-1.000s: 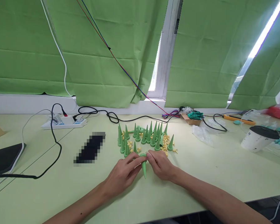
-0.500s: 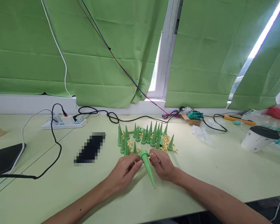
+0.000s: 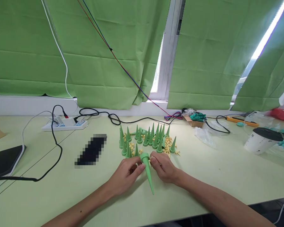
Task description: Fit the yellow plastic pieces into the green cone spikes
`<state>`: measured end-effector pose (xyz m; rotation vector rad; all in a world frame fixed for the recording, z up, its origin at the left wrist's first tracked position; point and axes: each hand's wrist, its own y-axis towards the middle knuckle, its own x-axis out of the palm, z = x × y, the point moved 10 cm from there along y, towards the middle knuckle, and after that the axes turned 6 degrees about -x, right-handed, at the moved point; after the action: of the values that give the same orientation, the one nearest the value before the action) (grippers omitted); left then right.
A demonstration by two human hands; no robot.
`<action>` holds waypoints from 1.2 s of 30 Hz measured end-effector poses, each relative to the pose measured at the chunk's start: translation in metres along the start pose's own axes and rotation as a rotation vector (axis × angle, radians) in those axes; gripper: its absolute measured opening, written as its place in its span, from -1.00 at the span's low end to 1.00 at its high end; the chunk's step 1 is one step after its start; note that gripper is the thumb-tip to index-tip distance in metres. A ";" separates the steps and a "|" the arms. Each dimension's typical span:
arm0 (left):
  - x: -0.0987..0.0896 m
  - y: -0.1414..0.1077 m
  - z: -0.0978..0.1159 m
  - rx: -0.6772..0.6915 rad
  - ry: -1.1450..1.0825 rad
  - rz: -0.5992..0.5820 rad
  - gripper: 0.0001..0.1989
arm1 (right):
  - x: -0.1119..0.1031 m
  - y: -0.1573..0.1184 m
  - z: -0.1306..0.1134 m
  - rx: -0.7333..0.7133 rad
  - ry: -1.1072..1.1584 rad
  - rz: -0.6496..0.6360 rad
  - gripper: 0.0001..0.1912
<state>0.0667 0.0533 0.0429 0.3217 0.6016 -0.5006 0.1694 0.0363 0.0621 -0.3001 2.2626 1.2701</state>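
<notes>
A green plastic spike [image 3: 148, 176] with a wide ribbed collar points down toward the table's front edge. My left hand [image 3: 126, 176] is closed on it, thumb and fingers at the collar's left side. My right hand [image 3: 164, 167] pinches a small yellow plastic piece [image 3: 150, 160] against the right side of the spike, just below the collar; the fingers hide most of that piece. Just beyond both hands, several similar green spikes [image 3: 155, 142] stand point-up on the table. Loose yellow pieces [image 3: 167, 149] lie scattered among them.
A black pixelated shape [image 3: 92, 150] lies to the left. Farther left are a white power strip [image 3: 67, 126] and a black flat device [image 3: 7, 160]. A small cardboard box [image 3: 197, 123] stands behind, and a tilted white cup [image 3: 257, 142] is at right. Black cable [image 3: 139, 119] runs along the back.
Both hands stay close together on the spike. Its tip has swung slightly left and down, and my right hand has shifted a little left with it.
</notes>
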 end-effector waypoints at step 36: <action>-0.011 -0.021 0.031 0.441 0.318 0.250 -0.80 | 0.011 0.001 0.001 0.039 -0.025 -0.130 -0.67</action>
<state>0.0617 0.0264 0.0711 0.8964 0.7442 -0.3376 0.1605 0.0386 0.0565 -0.4079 2.2063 1.1552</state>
